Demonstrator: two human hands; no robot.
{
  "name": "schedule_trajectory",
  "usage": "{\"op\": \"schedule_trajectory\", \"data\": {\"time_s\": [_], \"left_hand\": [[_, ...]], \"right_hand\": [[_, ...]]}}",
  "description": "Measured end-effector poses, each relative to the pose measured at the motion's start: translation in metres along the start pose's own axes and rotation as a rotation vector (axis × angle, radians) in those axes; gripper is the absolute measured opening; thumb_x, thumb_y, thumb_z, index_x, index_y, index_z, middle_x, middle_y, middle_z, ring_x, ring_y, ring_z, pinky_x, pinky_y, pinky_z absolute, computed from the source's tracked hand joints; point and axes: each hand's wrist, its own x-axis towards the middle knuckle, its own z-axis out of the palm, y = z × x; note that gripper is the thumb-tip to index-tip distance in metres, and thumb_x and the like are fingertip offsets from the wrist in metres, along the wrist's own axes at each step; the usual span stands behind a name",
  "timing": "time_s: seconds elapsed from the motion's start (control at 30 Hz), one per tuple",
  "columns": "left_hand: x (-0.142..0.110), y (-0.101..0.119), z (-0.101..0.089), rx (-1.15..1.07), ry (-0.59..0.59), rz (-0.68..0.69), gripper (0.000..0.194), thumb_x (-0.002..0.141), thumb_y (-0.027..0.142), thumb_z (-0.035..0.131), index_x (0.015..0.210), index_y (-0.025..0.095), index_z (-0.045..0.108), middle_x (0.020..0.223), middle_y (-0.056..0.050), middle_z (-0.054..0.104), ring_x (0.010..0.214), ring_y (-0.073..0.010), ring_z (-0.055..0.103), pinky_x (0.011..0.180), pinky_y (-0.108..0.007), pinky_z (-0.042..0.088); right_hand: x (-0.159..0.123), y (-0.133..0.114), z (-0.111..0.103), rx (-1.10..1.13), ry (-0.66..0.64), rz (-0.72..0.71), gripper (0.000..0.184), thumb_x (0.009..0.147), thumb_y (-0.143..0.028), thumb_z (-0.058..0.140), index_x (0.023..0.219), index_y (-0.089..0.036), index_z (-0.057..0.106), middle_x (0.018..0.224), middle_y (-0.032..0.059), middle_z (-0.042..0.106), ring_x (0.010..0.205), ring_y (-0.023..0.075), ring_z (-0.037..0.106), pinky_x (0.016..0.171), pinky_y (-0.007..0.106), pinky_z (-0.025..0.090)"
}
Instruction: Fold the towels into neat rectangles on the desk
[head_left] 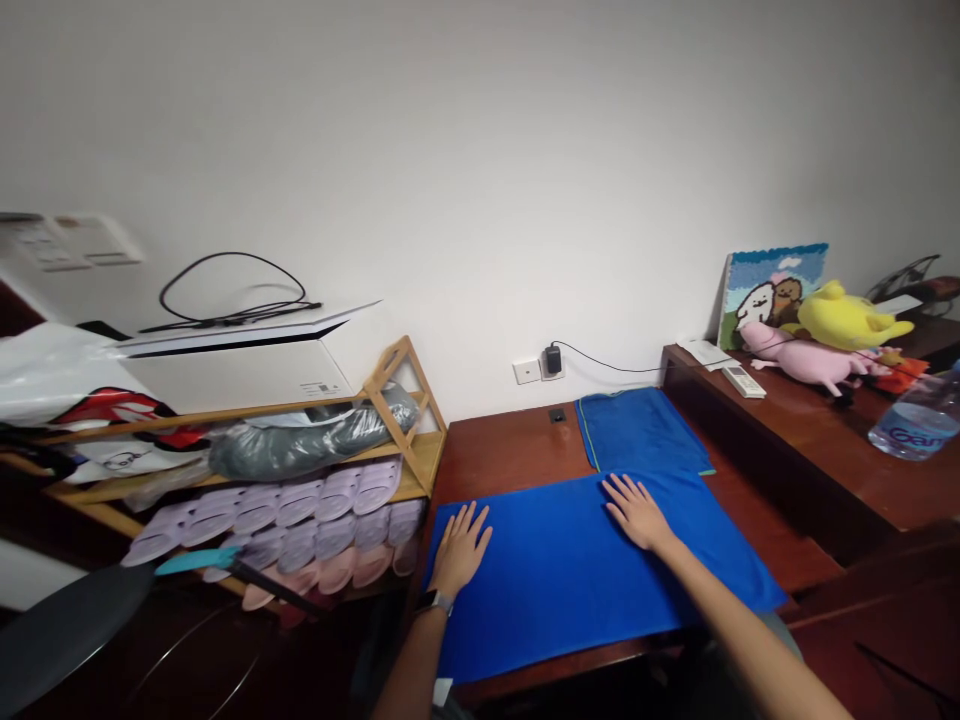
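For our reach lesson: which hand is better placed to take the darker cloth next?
Probably the right hand: it's on the brighter cloth, near the darker cloth; the left hand is farther.

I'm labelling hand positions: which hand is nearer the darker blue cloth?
The right hand, on the brighter cloth just in front of the darker cloth; the left hand is farther away, to the left.

A pale wall [480,200], brightest near its middle, rose behind a reddish-brown tabletop [499,447], with a light wooden rack [426,452] at left and a higher ledge [814,435] at right.
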Motion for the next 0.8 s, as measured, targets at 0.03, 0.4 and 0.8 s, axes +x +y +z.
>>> {"op": "schedule_trajectory", "data": {"time_s": [0.03, 0.4, 0.8], "left_hand": [[0.004, -0.008, 0.002, 0.005, -0.016, -0.022, 0.053, 0.106, 0.049, 0.041, 0.153, 0.030, 0.054, 0.163, -0.009, 0.048, 0.151, -0.0304, 0.044, 0.124, -0.056, 0.033], [-0.007, -0.053, 0.011, 0.086, 0.024, -0.088, 0.059, 0.104, 0.054, 0.044, 0.157, 0.029, 0.048, 0.167, -0.013, 0.042, 0.153, -0.0347, 0.040, 0.121, -0.055, 0.035], [0.001, -0.039, -0.010, 0.025, -0.012, -0.109, 0.053, 0.103, 0.047, 0.045, 0.149, 0.025, 0.058, 0.160, -0.011, 0.053, 0.148, -0.0306, 0.047, 0.121, -0.052, 0.037]], "right_hand": [[0.006, 0.008, 0.002, -0.010, -0.022, 0.036, 0.060, 0.107, -0.051, 0.029, 0.162, -0.030, 0.041, 0.169, 0.0039, 0.036, 0.158, 0.0283, 0.030, 0.127, 0.053, 0.025], [-0.024, 0.155, 0.024, -0.097, 0.076, 0.480, 0.069, 0.103, -0.053, 0.018, 0.165, -0.029, 0.033, 0.171, 0.0056, 0.034, 0.155, 0.0342, 0.032, 0.124, 0.060, 0.026], [-0.020, 0.129, -0.026, -0.087, 0.078, 0.476, 0.060, 0.099, -0.043, 0.039, 0.153, -0.023, 0.054, 0.165, 0.0106, 0.045, 0.150, 0.0337, 0.041, 0.121, 0.056, 0.034]]}}
